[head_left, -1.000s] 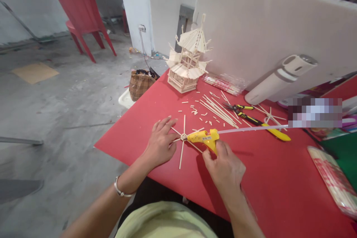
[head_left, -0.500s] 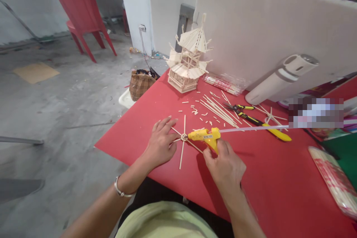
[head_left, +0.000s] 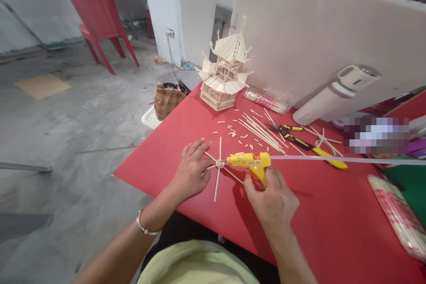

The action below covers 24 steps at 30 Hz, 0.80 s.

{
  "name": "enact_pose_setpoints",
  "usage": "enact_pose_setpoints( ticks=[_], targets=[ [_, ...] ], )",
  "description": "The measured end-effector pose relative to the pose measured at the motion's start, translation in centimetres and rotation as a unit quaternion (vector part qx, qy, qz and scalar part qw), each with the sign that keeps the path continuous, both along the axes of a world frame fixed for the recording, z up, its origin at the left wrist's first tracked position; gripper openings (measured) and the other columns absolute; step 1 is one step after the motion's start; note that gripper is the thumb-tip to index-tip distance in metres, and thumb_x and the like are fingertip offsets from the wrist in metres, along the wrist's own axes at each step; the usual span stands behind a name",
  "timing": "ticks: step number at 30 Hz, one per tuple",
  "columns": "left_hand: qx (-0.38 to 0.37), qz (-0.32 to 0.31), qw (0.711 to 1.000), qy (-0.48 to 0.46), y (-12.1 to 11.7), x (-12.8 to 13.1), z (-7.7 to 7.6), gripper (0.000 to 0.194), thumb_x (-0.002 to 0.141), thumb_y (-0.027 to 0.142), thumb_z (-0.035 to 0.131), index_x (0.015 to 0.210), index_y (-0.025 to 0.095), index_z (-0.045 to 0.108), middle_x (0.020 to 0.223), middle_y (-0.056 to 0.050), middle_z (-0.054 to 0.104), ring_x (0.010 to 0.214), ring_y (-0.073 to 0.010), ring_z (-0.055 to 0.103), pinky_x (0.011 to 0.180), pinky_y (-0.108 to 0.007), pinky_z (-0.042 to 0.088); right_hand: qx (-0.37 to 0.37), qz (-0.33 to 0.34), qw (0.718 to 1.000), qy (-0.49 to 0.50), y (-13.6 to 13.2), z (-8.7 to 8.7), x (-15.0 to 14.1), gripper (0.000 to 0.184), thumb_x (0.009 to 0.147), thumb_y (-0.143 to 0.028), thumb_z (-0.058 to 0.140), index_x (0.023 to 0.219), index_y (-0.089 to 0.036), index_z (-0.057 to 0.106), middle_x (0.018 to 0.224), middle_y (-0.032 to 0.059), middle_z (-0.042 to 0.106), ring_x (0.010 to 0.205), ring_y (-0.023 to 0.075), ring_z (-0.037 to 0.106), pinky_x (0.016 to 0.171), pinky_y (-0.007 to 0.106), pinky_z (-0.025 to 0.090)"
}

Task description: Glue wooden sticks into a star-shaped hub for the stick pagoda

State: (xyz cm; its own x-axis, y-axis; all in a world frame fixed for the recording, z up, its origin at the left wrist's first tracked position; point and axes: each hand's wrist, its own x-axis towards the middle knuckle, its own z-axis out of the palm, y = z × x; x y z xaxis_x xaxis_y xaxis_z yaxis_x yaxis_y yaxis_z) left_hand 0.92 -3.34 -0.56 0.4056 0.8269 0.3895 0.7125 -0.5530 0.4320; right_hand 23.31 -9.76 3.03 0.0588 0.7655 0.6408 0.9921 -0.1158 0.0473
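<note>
My right hand (head_left: 274, 195) is wrapped round the handle of a yellow glue gun (head_left: 248, 159), with a long clear glue stick (head_left: 309, 158) trailing from its back. The gun's nozzle points left at the hub of a star-shaped frame of thin wooden sticks (head_left: 217, 186), lying flat on the red table. On the frame's left side rests my left hand (head_left: 193, 168), its fingers stretched out and apart over the left-hand sticks. Its fingertips hide the ends of those sticks. Short cut pieces (head_left: 233, 133) and longer loose sticks (head_left: 261, 132) lie just beyond the gun.
A stick-built pagoda (head_left: 224, 71) stands at the table's far corner. Yellow-black pliers (head_left: 299, 142), another stick star (head_left: 322, 136) and a pale flask (head_left: 329, 95) are to the right. Packed sticks (head_left: 396, 215) lie at the right edge. A red chair (head_left: 96, 13) stands on the floor.
My right hand has drawn the glue gun slightly right, its nozzle now a little off the hub. The trailing glue stick has swung lower. My left hand stays in place.
</note>
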Motion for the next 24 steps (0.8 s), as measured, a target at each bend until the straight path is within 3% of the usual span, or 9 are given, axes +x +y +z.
enact_pose_setpoints(
  ticks=[24],
  targets=[
    [-0.011, 0.007, 1.000, 0.000, 0.0, 0.0, 0.0, 0.032, 0.077, 0.013, 0.061, 0.099, 0.027, 0.079, 0.147, -0.008, 0.055, 0.144, -0.0355, 0.039, 0.115, -0.059, 0.034, -0.032, 0.008, 0.999, 0.003, 1.5, -1.9, -0.4, 0.027, 0.088, -0.037, 0.058, 0.104, -0.017, 0.063, 0.083, 0.0012, 0.067, 0.059, 0.0118, 0.050, 0.053, 0.027, 0.024]
  ],
)
